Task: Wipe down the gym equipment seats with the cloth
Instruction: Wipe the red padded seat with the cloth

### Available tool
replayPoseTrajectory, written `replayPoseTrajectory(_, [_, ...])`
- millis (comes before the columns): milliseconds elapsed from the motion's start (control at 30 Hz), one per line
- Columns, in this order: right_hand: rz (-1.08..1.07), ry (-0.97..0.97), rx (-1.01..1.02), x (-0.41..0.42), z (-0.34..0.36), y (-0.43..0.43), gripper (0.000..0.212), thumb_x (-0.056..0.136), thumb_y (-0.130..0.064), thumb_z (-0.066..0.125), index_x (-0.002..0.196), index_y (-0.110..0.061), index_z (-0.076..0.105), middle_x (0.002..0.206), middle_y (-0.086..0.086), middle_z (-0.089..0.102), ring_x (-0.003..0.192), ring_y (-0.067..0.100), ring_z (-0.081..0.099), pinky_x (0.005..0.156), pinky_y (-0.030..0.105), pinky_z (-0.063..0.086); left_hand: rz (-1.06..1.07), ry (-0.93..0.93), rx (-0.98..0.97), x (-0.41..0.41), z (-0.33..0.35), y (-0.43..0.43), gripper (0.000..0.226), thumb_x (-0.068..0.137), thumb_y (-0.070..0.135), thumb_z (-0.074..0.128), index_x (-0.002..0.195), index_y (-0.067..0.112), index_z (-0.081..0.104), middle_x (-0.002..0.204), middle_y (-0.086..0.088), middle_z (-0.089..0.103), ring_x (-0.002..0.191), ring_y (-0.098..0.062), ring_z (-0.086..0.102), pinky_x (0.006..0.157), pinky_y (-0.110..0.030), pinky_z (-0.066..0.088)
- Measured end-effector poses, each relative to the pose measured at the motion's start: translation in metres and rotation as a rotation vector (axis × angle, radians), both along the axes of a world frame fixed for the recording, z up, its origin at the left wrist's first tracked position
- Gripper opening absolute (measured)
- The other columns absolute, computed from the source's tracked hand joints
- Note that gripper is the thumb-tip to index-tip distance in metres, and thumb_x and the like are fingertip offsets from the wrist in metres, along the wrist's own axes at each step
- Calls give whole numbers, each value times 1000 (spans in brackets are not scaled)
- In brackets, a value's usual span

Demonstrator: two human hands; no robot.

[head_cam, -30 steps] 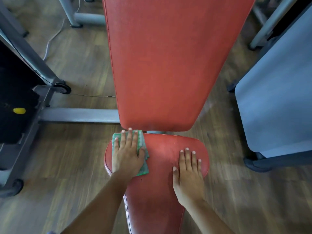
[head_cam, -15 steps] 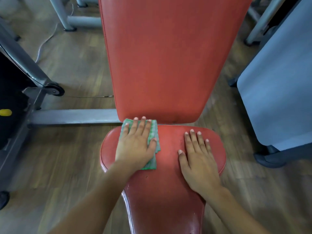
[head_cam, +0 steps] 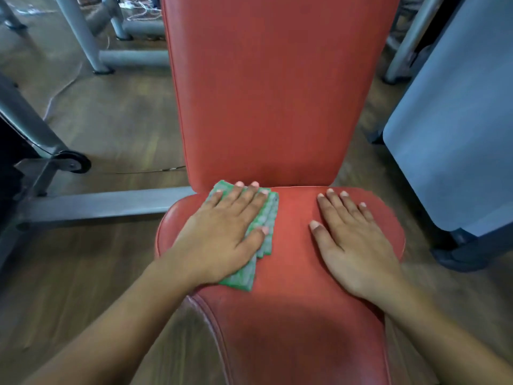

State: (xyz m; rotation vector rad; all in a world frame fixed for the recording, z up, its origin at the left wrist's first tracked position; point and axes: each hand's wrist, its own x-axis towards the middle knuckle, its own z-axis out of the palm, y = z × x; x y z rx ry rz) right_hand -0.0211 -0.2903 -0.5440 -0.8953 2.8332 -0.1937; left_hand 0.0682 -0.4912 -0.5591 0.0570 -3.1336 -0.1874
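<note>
Pressing folded green cloth (head_cam: 267,222) onto red vinyl seat (head_cam: 291,315) with flat left grip (head_cam: 222,240) | bracing with spread right grip (head_cam: 355,245) | overlap strokes evenly

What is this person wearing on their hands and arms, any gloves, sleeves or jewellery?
Nothing that shows. The left hand and right hand are bare, with no gloves, rings or watch; both forearms are uncovered to the frame edge. Fingernails look short.

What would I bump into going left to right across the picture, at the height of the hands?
First the grey metal bar → left hand flat on the green cloth → bare red seat → right hand → grey-blue panel.
</note>
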Motion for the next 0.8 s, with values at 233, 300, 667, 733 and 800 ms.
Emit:
replayPoseTrajectory(233, [-7,-68,-16,2,4,1,59,101,-45,16,154,-23,3,161,-7,-4,146,6,-10,116,27,-13,182,-76,66,10,6,-36,92,69,64,-6,152,28,8,160,6,6,147,-13,3,116,-28,-1])
replayPoseTrajectory(300, [-8,-61,-25,1,3,1,59,100,-45,16,154,-23,4,161,-6,-3,146,7,-9,117,28,-12,225,-61,36,-11,6,-21,97,65,61,-10,153,24,10,160,2,8,147,-17,7,118,-35,5])
replayPoseTrajectory(667, [2,-69,-32,2,6,2,59,101,-44,15,154,-22,2,161,-6,-5,146,8,-10,115,28,-13,218,-32,26,3,6,-22,93,69,63,-7,153,25,11,160,5,8,147,-14,4,117,-31,1])
replayPoseTrajectory(733, [-5,-67,-31,3,5,1,59,101,-44,16,154,-22,3,161,-6,-5,147,8,-9,115,28,-13,168,-21,-15,-9,5,1,93,70,63,-9,153,23,8,161,3,7,147,-15,3,118,-34,3])
replayPoseTrajectory(800, [-7,-60,-30,3,5,1,60,101,-44,17,154,-22,3,161,-5,-4,147,8,-9,115,28,-12,50,-13,8,5,3,12,87,75,63,-8,153,26,3,160,7,-2,147,-12,-4,118,-32,-3])
